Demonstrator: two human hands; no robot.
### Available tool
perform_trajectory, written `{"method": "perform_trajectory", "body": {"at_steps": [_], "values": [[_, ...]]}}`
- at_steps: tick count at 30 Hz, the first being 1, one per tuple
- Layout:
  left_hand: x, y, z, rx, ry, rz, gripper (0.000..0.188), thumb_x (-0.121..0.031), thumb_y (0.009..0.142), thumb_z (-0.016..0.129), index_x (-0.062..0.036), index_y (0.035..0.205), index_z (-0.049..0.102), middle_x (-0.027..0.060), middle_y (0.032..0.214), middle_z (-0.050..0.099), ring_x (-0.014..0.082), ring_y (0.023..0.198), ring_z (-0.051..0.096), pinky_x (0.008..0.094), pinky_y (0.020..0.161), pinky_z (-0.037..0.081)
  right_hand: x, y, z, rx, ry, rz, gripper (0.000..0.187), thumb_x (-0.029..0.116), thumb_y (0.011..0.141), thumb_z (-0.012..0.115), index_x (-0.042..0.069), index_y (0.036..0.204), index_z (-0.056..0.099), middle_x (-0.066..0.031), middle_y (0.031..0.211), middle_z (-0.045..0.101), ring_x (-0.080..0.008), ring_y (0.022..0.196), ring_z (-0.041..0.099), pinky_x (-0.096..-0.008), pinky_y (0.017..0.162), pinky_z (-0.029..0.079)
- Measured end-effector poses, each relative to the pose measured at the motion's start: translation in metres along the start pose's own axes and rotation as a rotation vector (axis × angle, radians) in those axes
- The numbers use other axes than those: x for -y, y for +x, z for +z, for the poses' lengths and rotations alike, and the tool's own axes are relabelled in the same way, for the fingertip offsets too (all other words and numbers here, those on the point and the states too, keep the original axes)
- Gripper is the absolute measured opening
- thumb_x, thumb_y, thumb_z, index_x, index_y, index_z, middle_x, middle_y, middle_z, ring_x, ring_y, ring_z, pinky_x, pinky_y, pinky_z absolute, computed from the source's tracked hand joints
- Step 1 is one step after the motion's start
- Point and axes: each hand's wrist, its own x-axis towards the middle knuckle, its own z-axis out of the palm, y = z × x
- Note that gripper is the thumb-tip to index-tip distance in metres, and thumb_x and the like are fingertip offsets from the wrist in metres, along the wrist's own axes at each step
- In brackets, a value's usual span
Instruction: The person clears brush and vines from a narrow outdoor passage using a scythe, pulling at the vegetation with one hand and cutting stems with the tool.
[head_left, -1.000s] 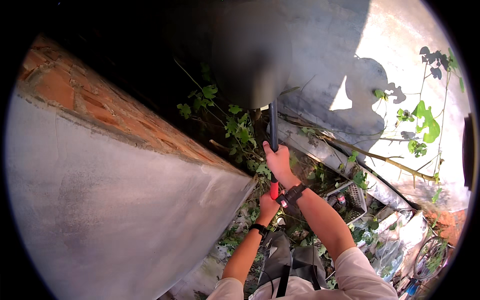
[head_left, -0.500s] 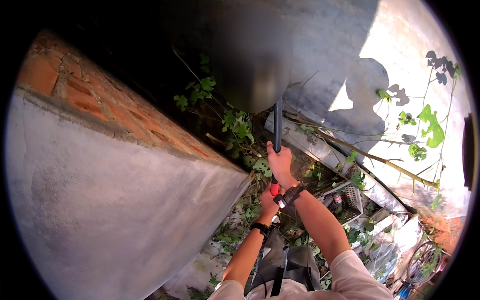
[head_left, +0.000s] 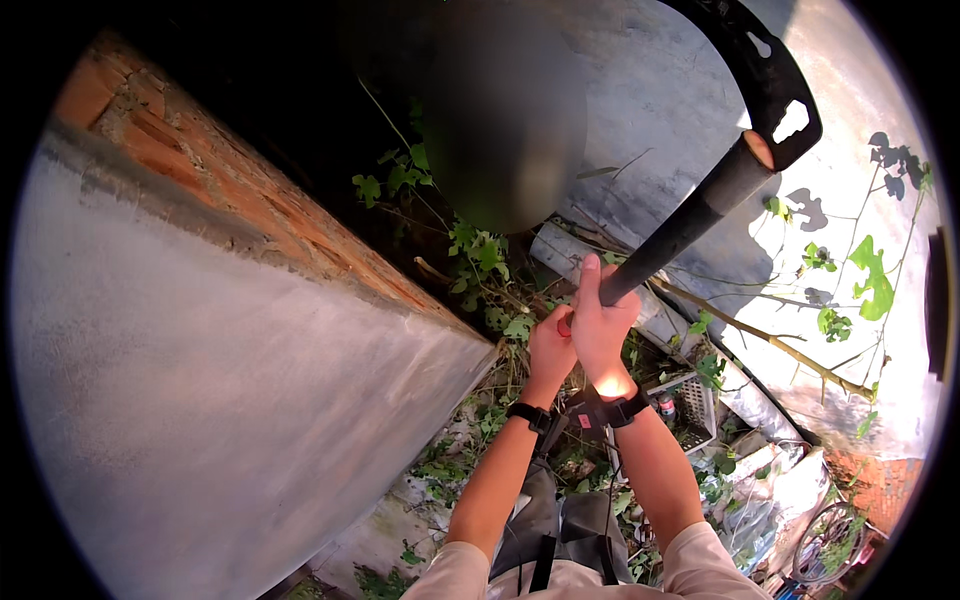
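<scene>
Both hands grip a long-handled sickle point(head_left: 690, 220) with a thick black shaft and a red end. Its dark curved blade point(head_left: 790, 110), pierced with cut-outs, joins the upper end of the shaft and runs out of view at the top. My right hand point(head_left: 603, 325) is wrapped round the shaft, thumb pointing up along it. Just to the left and lower, my left hand point(head_left: 552, 348) closes on the red end, a bit of red showing by its fingers. The shaft tilts up to the right.
A grey rendered wall point(head_left: 230, 350) topped with bricks point(head_left: 240, 235) stands close on the left. Leafy vines point(head_left: 480, 255) hang in the dark gap. On the right are a bare branch point(head_left: 770, 328), a pale sunlit wall point(head_left: 850, 100), a plastic crate point(head_left: 700, 405) and a bicycle wheel point(head_left: 830, 543).
The sickle's shaft has swung from nearly upright to leaning right, and its blade has come into view at the upper right. My hands have drawn closer together, still gripping.
</scene>
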Motion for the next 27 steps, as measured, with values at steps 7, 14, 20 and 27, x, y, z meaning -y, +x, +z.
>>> {"method": "perform_trajectory", "body": {"at_steps": [7, 14, 20, 27], "values": [[0.102, -0.181, 0.048, 0.287, -0.027, -0.555, 0.027, -0.027, 0.090, 0.063, -0.0007, 0.086, 0.066, 0.0151, 0.072, 0.069, 0.0256, 0.071, 0.070, 0.0353, 0.059, 0.050, -0.209, -0.042, -0.067, 0.613, -0.884, 0.852, 0.036, 0.022, 0.081, 0.066, -0.012, 0.094, 0.066, -0.0187, 0.068, 0.066, -0.0277, 0.056, 0.067, -0.0393, 0.050, 0.051], [0.108, -0.201, 0.021, 0.271, -0.133, -0.742, 0.024, -0.024, 0.088, 0.066, 0.0001, 0.090, 0.068, 0.0061, 0.066, 0.066, 0.0160, 0.059, 0.065, 0.0301, 0.055, 0.050, -0.188, -0.079, -0.090, 0.107, -0.101, 0.839, 0.032, 0.016, 0.090, 0.062, 0.005, 0.063, 0.050, 0.0004, 0.052, 0.047, -0.0103, 0.040, 0.044, -0.0274, 0.038, 0.033], [0.063, -0.047, 0.007, -0.007, 0.158, -0.112, 0.021, -0.021, 0.083, 0.070, -0.0037, 0.092, 0.062, 0.0194, 0.074, 0.064, 0.0419, 0.072, 0.063, 0.0449, 0.060, 0.050, -0.043, -0.013, -0.017, 0.037, 0.055, 0.177, 0.036, 0.016, 0.096, 0.062, 0.006, 0.066, 0.046, 0.0024, 0.054, 0.046, -0.0063, 0.044, 0.042, -0.0253, 0.041, 0.033], [0.045, -0.109, 0.025, 0.246, 0.163, -0.680, 0.013, -0.016, 0.083, 0.065, -0.0038, 0.081, 0.068, 0.0110, 0.064, 0.066, 0.0230, 0.058, 0.067, 0.0382, 0.056, 0.053, -0.159, 0.022, -0.018, 0.252, -0.503, 0.480, 0.029, 0.018, 0.084, 0.064, 0.000, 0.062, 0.055, -0.0063, 0.052, 0.053, -0.0175, 0.042, 0.054, -0.0339, 0.042, 0.042]]}}
